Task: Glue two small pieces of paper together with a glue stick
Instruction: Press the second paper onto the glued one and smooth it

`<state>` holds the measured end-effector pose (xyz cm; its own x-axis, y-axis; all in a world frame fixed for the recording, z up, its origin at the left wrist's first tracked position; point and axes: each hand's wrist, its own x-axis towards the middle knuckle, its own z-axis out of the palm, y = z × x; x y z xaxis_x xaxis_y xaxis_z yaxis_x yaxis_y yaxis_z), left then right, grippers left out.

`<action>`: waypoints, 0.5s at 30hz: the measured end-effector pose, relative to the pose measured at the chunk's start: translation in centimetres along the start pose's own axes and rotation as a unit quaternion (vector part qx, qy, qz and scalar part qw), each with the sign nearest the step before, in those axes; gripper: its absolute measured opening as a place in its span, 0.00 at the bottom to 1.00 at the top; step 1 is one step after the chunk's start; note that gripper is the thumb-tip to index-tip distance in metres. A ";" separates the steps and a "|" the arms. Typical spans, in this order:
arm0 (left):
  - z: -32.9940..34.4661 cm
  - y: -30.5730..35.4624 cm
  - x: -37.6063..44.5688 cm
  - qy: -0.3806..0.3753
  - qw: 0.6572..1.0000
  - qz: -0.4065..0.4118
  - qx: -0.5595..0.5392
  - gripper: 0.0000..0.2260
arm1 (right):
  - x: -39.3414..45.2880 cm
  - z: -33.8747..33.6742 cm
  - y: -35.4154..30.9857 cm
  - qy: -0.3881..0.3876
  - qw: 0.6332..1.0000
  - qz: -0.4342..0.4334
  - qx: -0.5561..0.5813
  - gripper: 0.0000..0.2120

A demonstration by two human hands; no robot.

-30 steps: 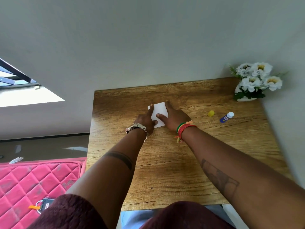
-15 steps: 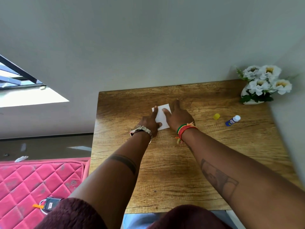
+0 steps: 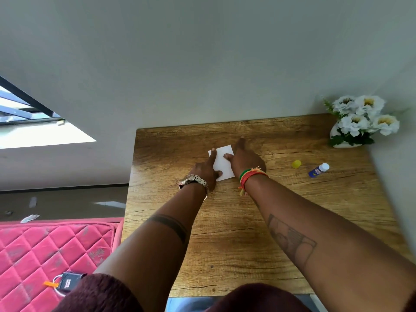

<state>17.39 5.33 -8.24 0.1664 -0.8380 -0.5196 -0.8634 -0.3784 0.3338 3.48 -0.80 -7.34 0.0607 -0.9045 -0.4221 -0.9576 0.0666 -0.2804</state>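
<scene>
A small white paper (image 3: 222, 164) lies flat on the wooden table (image 3: 247, 233), towards its far side. My left hand (image 3: 206, 171) rests on the paper's left edge, index finger stretched along it. My right hand (image 3: 245, 161) lies on the paper's right side with fingers spread flat. Both hands press down; neither grips anything. I cannot tell whether one sheet or two lie there. To the right lies a blue glue stick (image 3: 318, 170) on its side, uncapped, with its yellow cap (image 3: 296, 164) a little to its left.
A white vase of white flowers (image 3: 360, 122) stands in the table's far right corner against the wall. A pink quilted mattress (image 3: 45, 255) with a small dark device (image 3: 67, 283) on it lies left of the table.
My right hand's fingers have slid farther up along the paper's right side. The left hand stays on the left edge. The view has shifted a little.
</scene>
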 end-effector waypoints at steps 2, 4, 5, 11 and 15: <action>0.0 0.0 0.1 0.000 1.000 -0.001 0.004 0.37 | -0.1 0.0 0.1 0.007 1.000 -0.007 -0.003 0.34; 0.1 0.0 0.0 0.002 1.000 0.000 0.009 0.38 | -1.0 0.5 0.7 0.023 0.998 -0.053 -0.015 0.33; 0.1 0.0 0.0 0.001 1.000 0.002 0.009 0.38 | -1.8 1.0 1.2 0.024 0.995 -0.090 -0.028 0.35; 0.2 0.0 0.2 -0.002 1.000 0.007 0.021 0.38 | -3.2 2.0 2.1 0.005 0.971 -0.211 -0.116 0.38; -0.1 0.2 0.2 -0.012 1.000 0.000 0.004 0.38 | -2.4 0.9 1.0 -0.041 0.979 -0.179 -0.085 0.40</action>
<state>17.32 5.02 -8.20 0.1549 -0.8283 -0.5384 -0.8669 -0.3753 0.3280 2.59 1.83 -7.34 0.4176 -0.8191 -0.3933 -0.9032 -0.3269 -0.2780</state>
